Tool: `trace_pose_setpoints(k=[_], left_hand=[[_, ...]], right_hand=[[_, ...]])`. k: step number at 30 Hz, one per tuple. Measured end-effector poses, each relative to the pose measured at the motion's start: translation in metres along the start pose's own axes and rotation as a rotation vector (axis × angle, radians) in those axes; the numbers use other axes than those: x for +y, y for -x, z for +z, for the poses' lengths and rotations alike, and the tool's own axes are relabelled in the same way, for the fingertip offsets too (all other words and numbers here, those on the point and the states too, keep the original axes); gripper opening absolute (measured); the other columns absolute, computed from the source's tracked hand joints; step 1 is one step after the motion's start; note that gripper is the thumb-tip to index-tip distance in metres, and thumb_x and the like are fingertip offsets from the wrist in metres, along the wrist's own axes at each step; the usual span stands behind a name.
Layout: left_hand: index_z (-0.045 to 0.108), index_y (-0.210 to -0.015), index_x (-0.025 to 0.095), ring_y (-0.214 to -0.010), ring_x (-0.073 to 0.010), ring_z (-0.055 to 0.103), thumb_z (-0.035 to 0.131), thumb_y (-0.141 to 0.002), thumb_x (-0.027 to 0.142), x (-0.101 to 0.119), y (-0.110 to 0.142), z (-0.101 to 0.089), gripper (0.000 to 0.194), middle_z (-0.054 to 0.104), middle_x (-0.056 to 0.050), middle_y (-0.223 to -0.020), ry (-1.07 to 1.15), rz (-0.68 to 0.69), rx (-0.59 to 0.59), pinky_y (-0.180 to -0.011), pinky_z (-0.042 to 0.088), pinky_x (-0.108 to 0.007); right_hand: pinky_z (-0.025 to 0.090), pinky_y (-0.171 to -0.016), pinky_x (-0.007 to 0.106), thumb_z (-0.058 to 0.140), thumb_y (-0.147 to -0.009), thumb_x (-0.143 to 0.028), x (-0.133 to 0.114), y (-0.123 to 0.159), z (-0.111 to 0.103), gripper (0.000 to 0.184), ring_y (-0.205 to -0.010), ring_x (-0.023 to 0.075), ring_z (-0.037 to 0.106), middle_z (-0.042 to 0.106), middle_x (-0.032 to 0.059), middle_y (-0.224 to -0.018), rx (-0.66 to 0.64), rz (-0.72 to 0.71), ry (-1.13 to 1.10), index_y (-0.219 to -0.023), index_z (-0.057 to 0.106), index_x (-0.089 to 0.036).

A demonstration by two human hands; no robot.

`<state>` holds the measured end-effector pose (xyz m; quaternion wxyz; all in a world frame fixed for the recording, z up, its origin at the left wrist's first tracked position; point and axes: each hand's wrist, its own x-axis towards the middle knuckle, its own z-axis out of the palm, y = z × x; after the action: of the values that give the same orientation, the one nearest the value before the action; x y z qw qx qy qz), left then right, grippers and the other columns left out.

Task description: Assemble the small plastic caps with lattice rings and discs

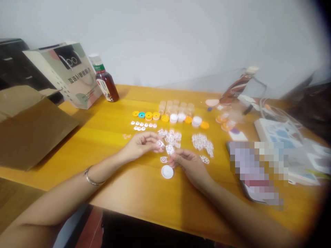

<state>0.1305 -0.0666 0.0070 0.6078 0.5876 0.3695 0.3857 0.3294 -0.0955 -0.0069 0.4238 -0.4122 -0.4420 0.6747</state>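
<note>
My left hand (146, 143) pinches a small white openwork plastic piece (160, 144) between thumb and fingers. Close beside it, my right hand (187, 163) grips another white openwork piece (170, 150) by its lower edge. Both pieces are held just above the table, almost meeting. Below them lie a single loose openwork piece (163, 159) and a round white cap (167, 171). Behind my hands a pile of white openwork pieces (170, 136) is spread out, with a second pile (202, 144) to the right. One more piece (204, 159) lies near my right hand.
Orange, blue and white caps (148, 116) form a row behind small silvery discs (141, 124) and before clear cups (176, 106). A cardboard box (33, 134), paper bag (74, 75) and dark bottle (106, 82) stand left. A phone (253, 175) and tilted bottle (236, 86) are right.
</note>
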Motion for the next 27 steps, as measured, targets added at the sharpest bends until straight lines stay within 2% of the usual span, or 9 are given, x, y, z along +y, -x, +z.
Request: trace_pose_setpoints(k=[4,9,13,16,20,27], left_hand=[[0.06,-0.089,0.017,-0.062,-0.0093,0.062,0.064,-0.074,0.018,0.0022,0.0027,0.0009,0.016,0.065,0.0,-0.07,-0.068,0.062,0.008,-0.061,0.05,-0.022],[0.067,-0.086,0.019,-0.078,-0.0112,0.057,0.071,-0.069,0.019,0.0049,0.004,0.0037,0.018,0.06,-0.002,-0.083,-0.447,0.383,-0.01,-0.076,0.047,-0.026],[0.067,-0.091,0.021,-0.085,-0.0127,0.056,0.068,-0.072,0.019,0.0019,0.002,0.005,0.02,0.058,-0.004,-0.09,-0.538,0.491,-0.026,-0.08,0.046,-0.028],[0.066,-0.095,0.021,-0.085,-0.0131,0.058,0.066,-0.074,0.018,-0.0014,0.0002,0.0038,0.021,0.061,-0.005,-0.091,-0.528,0.51,-0.068,-0.079,0.048,-0.028],[0.066,-0.098,0.02,-0.081,-0.013,0.061,0.065,-0.076,0.018,-0.0034,0.0,0.0017,0.022,0.067,-0.005,-0.089,-0.475,0.466,-0.128,-0.076,0.05,-0.027],[0.065,-0.099,0.018,-0.08,-0.0129,0.064,0.063,-0.077,0.023,-0.0025,0.0032,0.0042,0.023,0.069,-0.006,-0.091,-0.452,0.321,-0.097,-0.075,0.052,-0.026]], right_hand=[[0.047,-0.056,0.025,0.071,-0.066,-0.03,-0.0009,-0.0002,0.0009,0.012,-0.052,0.0098,0.058,0.066,-0.001,-0.06,0.001,-0.001,0.014,-0.065,0.066,-0.019],[0.046,-0.056,0.025,0.07,-0.066,-0.03,-0.0032,0.0024,0.0029,0.012,-0.052,0.0101,0.057,0.065,-0.0017,-0.056,-0.045,0.003,0.067,-0.064,0.067,-0.019],[0.046,-0.056,0.024,0.07,-0.066,-0.029,-0.0037,0.0037,0.0034,0.011,-0.052,0.0095,0.057,0.064,-0.0022,-0.056,-0.077,-0.004,0.105,-0.065,0.066,-0.019],[0.046,-0.056,0.023,0.07,-0.067,-0.029,-0.0032,0.003,0.003,0.011,-0.052,0.0088,0.057,0.064,-0.0025,-0.056,-0.1,-0.007,0.114,-0.065,0.066,-0.019],[0.046,-0.055,0.021,0.069,-0.068,-0.028,-0.0024,0.0017,0.0018,0.011,-0.052,0.0077,0.056,0.064,-0.0028,-0.056,-0.119,-0.015,0.113,-0.065,0.065,-0.018],[0.045,-0.057,0.022,0.069,-0.068,-0.028,-0.0007,0.0019,0.0016,0.011,-0.053,0.0083,0.056,0.062,-0.0035,-0.056,-0.098,-0.031,0.137,-0.066,0.064,-0.019]])
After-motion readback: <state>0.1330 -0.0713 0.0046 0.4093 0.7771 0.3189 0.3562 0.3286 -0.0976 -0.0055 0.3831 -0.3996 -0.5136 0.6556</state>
